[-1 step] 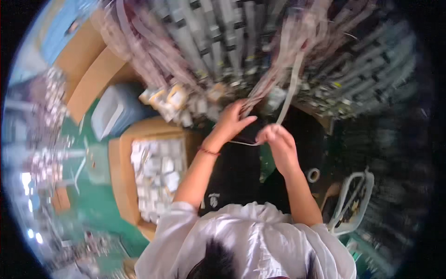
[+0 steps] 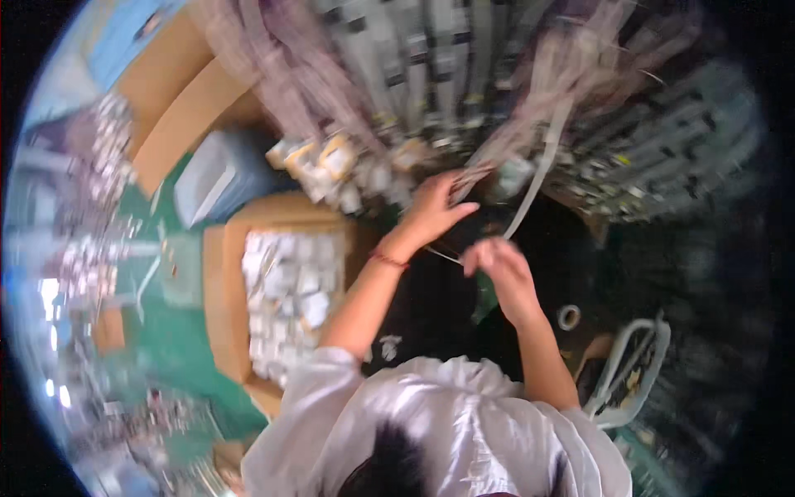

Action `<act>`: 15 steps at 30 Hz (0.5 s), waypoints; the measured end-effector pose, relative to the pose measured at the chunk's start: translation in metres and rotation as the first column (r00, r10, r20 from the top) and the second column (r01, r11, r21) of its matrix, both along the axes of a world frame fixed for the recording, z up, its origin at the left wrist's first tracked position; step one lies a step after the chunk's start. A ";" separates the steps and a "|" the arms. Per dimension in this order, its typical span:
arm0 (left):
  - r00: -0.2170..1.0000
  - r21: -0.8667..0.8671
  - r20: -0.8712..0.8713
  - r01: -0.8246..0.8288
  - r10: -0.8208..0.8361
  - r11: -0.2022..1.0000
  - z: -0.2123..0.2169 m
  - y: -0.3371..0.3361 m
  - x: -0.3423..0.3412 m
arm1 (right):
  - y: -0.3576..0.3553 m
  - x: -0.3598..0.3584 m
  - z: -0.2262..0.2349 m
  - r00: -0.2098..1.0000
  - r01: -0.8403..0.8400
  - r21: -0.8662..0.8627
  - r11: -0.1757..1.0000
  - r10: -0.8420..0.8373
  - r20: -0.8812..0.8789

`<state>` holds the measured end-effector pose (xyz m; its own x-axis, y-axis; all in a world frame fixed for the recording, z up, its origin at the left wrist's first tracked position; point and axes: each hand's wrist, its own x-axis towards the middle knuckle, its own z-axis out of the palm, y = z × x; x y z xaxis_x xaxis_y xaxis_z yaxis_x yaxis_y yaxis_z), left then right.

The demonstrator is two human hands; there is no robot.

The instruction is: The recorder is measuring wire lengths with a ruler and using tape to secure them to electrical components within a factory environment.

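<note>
A bundle of thin pinkish-white wires [image 2: 497,156] runs down from the upper right into my left hand [image 2: 436,207]. Its fingers are wrapped round the bundle, with the thumb sticking out to the right. Just right of it and a little nearer, my right hand [image 2: 500,269] has its fingers curled together at the end of a pale flat strip [image 2: 542,170] that hangs from above. A thin white strand [image 2: 445,254] spans the gap between the hands. Blur hides how the right fingertips grip, but they meet where strip and strand come together.
Rows of hanging cable bundles [image 2: 447,58] with connectors fill the far side. At left stands an open cardboard box [image 2: 217,306] full of white pieces, with a blue-grey bin [image 2: 217,178] behind it. A tape roll [image 2: 569,316] and a white-framed basket [image 2: 660,356] are at right.
The whole view has shifted slightly, so everything appears a little further right. Both hands keep almost the same pose on the wires and strip.
</note>
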<state>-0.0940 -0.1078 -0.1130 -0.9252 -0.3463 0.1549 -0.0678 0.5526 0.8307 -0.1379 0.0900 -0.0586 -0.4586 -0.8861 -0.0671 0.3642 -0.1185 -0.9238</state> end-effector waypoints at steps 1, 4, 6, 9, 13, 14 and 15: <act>0.997 -0.004 -0.023 -0.068 0.067 0.998 -0.002 0.002 0.007 | 0.007 0.027 0.008 0.987 -0.134 0.202 0.970 0.148 -0.059; 0.990 0.013 -0.091 -0.108 0.108 0.994 -0.025 0.007 0.004 | 0.024 0.075 0.029 0.813 -0.403 0.077 0.912 0.395 -0.429; 0.990 0.063 -0.083 -0.106 0.111 0.992 -0.016 0.007 0.009 | 0.039 0.071 0.041 0.894 -0.434 0.089 0.897 0.440 -0.079; 0.983 0.066 -0.079 -0.158 0.163 0.985 -0.021 0.005 0.014 | 0.014 0.059 0.028 0.987 -0.037 0.317 0.948 0.085 -0.140; 0.977 0.093 -0.074 -0.194 0.201 0.977 -0.029 0.008 0.011 | 0.027 0.056 0.058 0.903 -0.123 -0.331 0.935 0.244 0.353; 0.978 0.079 -0.069 -0.189 0.195 0.979 -0.027 0.002 0.011 | 0.017 0.043 0.042 0.931 -0.302 -0.236 0.924 0.339 0.137; 0.978 0.068 -0.074 -0.189 0.194 0.980 -0.033 0.001 0.014 | 0.015 0.057 0.033 0.992 -0.055 0.279 0.959 0.085 -0.096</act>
<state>-0.0803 -0.1066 -0.1456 -0.8263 -0.5268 0.1993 -0.0993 0.4846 0.8691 -0.0807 0.1045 -0.0254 -0.4140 -0.8701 -0.2673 0.2611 0.1678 -0.9506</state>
